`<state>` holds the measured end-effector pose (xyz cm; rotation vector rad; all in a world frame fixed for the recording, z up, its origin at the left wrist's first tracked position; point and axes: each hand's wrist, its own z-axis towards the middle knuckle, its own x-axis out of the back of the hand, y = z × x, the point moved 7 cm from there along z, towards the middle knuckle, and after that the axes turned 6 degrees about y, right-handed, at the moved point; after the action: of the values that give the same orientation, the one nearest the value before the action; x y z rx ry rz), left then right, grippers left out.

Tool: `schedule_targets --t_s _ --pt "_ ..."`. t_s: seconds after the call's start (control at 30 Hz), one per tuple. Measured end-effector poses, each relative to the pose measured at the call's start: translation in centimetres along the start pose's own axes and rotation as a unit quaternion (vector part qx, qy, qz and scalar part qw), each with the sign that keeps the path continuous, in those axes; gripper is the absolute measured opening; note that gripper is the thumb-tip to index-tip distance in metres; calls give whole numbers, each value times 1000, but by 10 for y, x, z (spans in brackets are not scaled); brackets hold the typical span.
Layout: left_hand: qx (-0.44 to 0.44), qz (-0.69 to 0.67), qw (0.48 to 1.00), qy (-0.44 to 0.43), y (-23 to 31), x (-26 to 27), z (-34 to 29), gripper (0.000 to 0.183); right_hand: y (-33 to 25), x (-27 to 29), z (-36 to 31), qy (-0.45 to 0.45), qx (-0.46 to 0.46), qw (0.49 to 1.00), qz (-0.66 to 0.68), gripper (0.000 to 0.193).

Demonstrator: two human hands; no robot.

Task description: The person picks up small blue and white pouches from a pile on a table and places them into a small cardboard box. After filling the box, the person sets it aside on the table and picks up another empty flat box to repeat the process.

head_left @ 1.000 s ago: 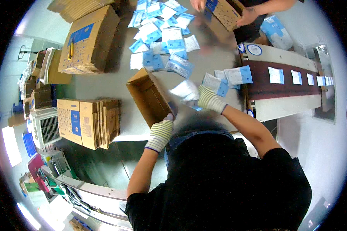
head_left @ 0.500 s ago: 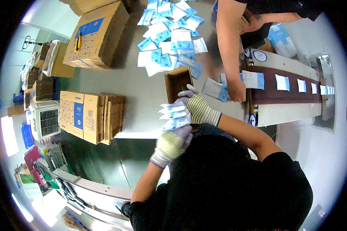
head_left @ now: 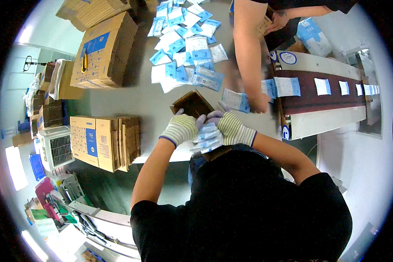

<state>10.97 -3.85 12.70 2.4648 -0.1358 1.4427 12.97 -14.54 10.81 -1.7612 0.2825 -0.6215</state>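
Note:
A small open cardboard box (head_left: 191, 101) stands near the table's front edge, turned at an angle, its dark inside facing up. Several blue-and-white packets (head_left: 208, 139) sit in a row at its near end. My left hand (head_left: 180, 128), in a striped glove, is bent round the box's left side, thumb toward the middle. On the right side, my right hand (head_left: 236, 127), gloved alike, grips the edge with its thumb inward, beside the packets. My palms hide much of the box's walls.
A loose heap of packets (head_left: 196, 43) lies farther back. Folded cartons (head_left: 105, 142) stand at left, with a yellow cutter (head_left: 84, 61) on another stack (head_left: 111, 41). A conveyor (head_left: 310, 102) brings packets from the right; a co-worker's bare hand (head_left: 260, 102) is beside its end.
My left hand has moved from the near side of the packets up to the box's left side. The box has turned. The co-worker's hand has shifted slightly left.

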Motion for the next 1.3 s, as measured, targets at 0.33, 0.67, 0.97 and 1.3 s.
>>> schedule_targets --t_s 0.33,0.67,0.97,1.3 --pt "31 -165 985 -40 15 -28 16 38 -50 5 -32 -79 187 897 -392 62" --pt "-171 -46 970 -165 44 -104 37 29 35 64 -29 161 -49 984 -54 30" --pt "128 -107 971 -171 55 -94 28 33 113 82 83 -152 -132 779 -594 36" --pt "158 -152 964 -151 37 -105 29 36 82 86 162 -18 -148 866 -477 50"
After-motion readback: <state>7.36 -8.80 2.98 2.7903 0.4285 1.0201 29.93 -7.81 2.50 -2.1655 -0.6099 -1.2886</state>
